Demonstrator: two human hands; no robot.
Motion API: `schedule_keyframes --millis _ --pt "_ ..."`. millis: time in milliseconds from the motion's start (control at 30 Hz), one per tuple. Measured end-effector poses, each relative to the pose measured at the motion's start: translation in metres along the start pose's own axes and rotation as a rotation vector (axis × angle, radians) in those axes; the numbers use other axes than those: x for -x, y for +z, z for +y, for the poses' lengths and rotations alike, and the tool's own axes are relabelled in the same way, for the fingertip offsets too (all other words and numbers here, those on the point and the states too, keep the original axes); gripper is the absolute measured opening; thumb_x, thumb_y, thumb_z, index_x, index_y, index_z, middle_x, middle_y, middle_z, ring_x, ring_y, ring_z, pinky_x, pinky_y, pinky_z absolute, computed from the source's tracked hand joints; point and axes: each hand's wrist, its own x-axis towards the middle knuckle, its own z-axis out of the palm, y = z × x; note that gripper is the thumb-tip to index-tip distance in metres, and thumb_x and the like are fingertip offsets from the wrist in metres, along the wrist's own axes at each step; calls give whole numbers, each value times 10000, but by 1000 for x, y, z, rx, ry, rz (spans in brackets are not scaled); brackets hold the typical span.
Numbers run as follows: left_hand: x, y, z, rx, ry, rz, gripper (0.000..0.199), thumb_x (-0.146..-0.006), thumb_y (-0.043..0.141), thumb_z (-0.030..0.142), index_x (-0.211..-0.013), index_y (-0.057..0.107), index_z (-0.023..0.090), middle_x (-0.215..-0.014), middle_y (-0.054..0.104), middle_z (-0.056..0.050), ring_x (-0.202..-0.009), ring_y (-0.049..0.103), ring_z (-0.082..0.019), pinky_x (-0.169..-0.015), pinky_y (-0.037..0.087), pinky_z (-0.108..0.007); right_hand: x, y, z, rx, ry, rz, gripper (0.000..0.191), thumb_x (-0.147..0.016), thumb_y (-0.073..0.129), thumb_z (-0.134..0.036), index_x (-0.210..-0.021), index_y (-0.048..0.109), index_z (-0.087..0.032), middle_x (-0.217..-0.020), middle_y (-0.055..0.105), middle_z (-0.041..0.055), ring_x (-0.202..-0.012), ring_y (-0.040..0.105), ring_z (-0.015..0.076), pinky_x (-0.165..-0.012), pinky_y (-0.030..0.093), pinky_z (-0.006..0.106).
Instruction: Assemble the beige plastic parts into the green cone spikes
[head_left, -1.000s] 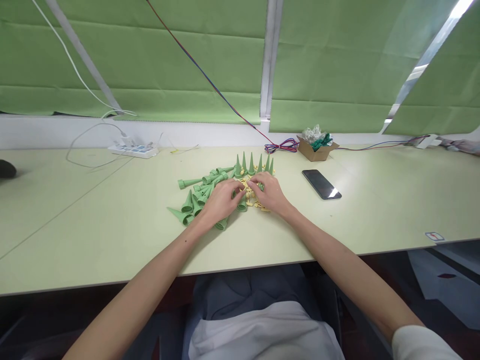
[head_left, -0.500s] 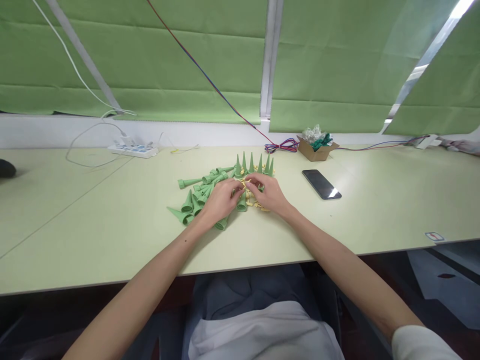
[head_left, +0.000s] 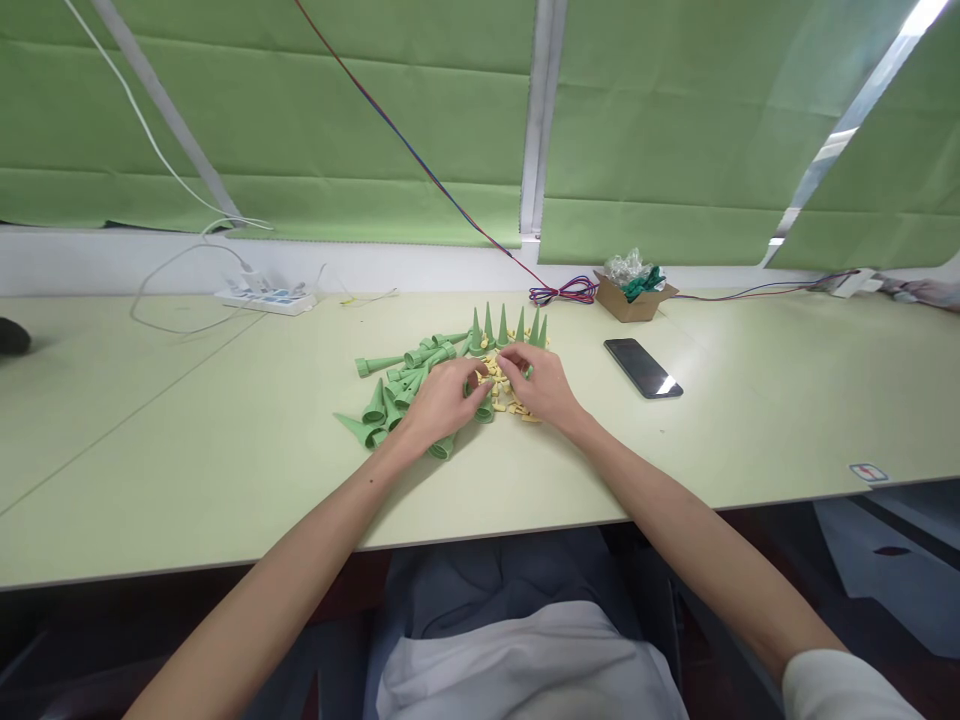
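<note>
My left hand (head_left: 448,403) rests at the right side of a heap of green plastic cones (head_left: 403,388), thumb and fingers apart over small yellow plastic pieces (head_left: 516,407). Opposite it, my right hand (head_left: 546,384) is above the same yellow pieces, its thumb and index fingertips close together. Anything between those fingertips is too small to make out. A green cone (head_left: 484,412) lies under my left thumb, partly covered. Behind my hands several green cones (head_left: 503,328) stand upright in a row, points up.
A black phone (head_left: 643,368) lies to the right. Behind it sits a small cardboard box (head_left: 632,306) with plastic wrap and green material, next to coiled red and blue wire (head_left: 564,291). A white power strip (head_left: 268,299) is at the back left. The table's front edge runs below my forearms.
My hands have drawn slightly apart from where their fingertips met over the yellow pieces. My left thumb and fingers have spread. More yellow pieces show between the hands.
</note>
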Motion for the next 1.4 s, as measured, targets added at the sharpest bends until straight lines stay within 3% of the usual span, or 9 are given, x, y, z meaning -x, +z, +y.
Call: schedule_keyframes --millis 200,533,767,1100,1400 --pt "0 2 -1 -74 26 -100 226 -911 547 368 -821 644 185 -796 678 -38 -718 580 -194 -627 363 -303 -1 0 -2 -9 16 24 194 -929 513 -291 -810 631 -193 -793 672 31 -693 563 151 -711 461 285" --pt "2 1 1 -60 48 -206 296 -948 436 350 -844 676 212 -662 640 -13 -515 434 -152 -573 295 -294 0 1 0 -13 19 30 185 -925 520 -290 -806 626 -196 -802 683 29 -698 581 148 -713 468 283" --pt "2 -1 2 -50 118 -218 316 -923 415 259 -629 514 195 -562 486 -3 -528 343 -145 -583 271 -296 0 1 2 1 19 26 180 -924 518 -284 -813 630 -197 -797 686 28 -696 584 150 -712 469 285" --pt "1 1 -2 -7 132 -248 329 -919 406 299 -704 638 209 -680 639 -46 -629 534 -190 -649 378 -308 0 2 2 0 19 18 186 -926 515 -292 -820 633 -195 -791 683 26 -697 584 149 -710 467 285" --pt "2 1 0 -65 121 -206 345 -950 395 301 -704 617 206 -658 589 -39 -613 503 -187 -623 362 -315 0 2 1 4 36 10 185 -926 517 -292 -816 634 -198 -789 681 26 -700 584 151 -713 469 285"
